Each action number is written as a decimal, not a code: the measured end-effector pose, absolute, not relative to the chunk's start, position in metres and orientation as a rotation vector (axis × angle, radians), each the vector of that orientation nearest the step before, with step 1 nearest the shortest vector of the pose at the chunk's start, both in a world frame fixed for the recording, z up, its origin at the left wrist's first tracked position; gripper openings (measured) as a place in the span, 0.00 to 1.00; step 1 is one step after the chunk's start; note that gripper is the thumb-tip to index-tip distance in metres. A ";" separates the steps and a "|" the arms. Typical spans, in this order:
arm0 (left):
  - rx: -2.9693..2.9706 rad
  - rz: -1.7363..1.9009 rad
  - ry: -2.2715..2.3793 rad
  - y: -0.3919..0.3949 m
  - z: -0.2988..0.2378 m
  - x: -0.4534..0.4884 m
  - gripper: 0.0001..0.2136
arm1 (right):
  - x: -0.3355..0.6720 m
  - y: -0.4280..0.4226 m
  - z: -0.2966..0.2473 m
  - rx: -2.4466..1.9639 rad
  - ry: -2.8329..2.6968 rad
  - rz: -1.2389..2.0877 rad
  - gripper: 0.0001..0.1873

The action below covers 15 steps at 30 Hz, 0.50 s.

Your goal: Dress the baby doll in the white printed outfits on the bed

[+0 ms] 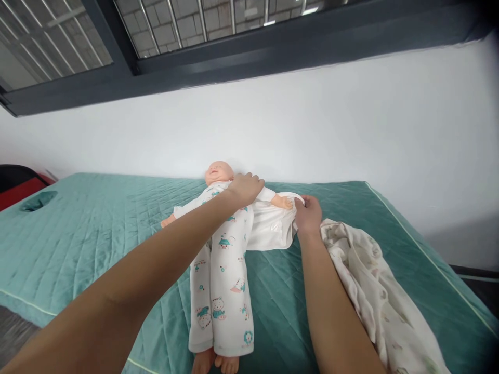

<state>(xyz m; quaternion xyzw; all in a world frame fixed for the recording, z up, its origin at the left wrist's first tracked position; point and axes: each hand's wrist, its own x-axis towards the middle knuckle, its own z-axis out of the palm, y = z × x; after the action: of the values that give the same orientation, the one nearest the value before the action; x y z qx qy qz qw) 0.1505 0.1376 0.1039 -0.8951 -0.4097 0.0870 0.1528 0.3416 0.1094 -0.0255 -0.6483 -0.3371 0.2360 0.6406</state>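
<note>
A baby doll (219,173) lies on its back on a green quilted cover, its head by the wall and its bare feet towards me. It wears a white printed top and trousers (230,280). My left hand (246,189) is closed over the doll's upper arm on the right side; its fingertips are partly hidden. From under that hand the doll's forearm (281,201) reaches out to the right. A plain white cloth garment (268,228) spreads beside and partly under the doll. At its upper right edge, my right hand (309,214) pinches the fabric beside the doll's hand.
A crumpled patterned cloth (374,280) lies along my right forearm. The green quilted cover (97,223) spans the bed, with an oval hole (39,201) at the far left. Behind stands a white wall (351,119) below a dark-framed barred window. Something red and black sits at the left edge.
</note>
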 end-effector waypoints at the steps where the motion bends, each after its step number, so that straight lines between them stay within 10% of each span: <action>1: -2.575 0.245 -1.167 0.138 0.101 0.152 0.18 | 0.342 0.110 -0.026 -1.434 -0.745 0.580 0.13; 15: -2.660 0.229 -1.153 0.138 0.073 0.178 0.17 | 0.339 0.108 -0.018 -1.132 -0.515 0.711 0.09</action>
<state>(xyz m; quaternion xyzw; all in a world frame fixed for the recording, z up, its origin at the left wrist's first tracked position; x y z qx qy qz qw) 0.1783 0.1381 0.0728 -0.9084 -0.3938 0.0784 0.1166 0.3392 0.1083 -0.0182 -0.5189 -0.2362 0.3259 0.7542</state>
